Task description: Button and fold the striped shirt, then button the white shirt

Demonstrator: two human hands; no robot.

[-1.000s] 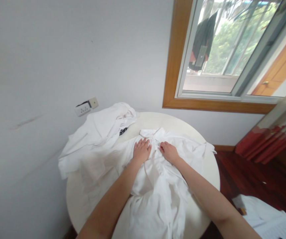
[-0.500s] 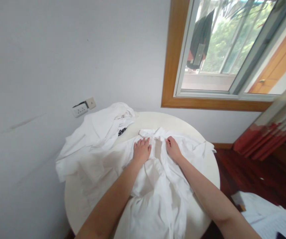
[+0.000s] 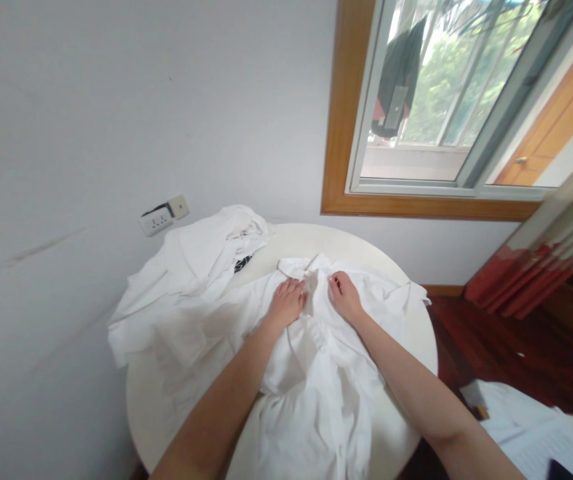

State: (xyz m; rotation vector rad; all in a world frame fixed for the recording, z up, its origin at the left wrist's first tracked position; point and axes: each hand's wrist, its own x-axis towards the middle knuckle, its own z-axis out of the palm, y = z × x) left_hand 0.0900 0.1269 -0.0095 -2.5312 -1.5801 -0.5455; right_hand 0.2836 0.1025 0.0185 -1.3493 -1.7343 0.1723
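A white shirt (image 3: 311,393) lies spread and wrinkled over a round cream table (image 3: 311,233), its collar toward the wall and its lower part hanging toward me. My left hand (image 3: 288,301) rests flat on the shirt just left of the front opening, fingers stretched out. On the other side of the opening, my right hand (image 3: 345,295) is closed, its fingers curled in a pinch on the shirt's front edge below the collar.
A heap of white cloth (image 3: 201,250) lies at the table's back left, against the wall with its socket (image 3: 156,220). A wood-framed window (image 3: 334,133) is beyond. To the right are a curtain (image 3: 521,273) and, lower down, a white pile (image 3: 531,427).
My right hand has drawn the shirt's right front edge slightly left, and the gap between the two front edges has narrowed. My left hand stays flat in nearly the same place.
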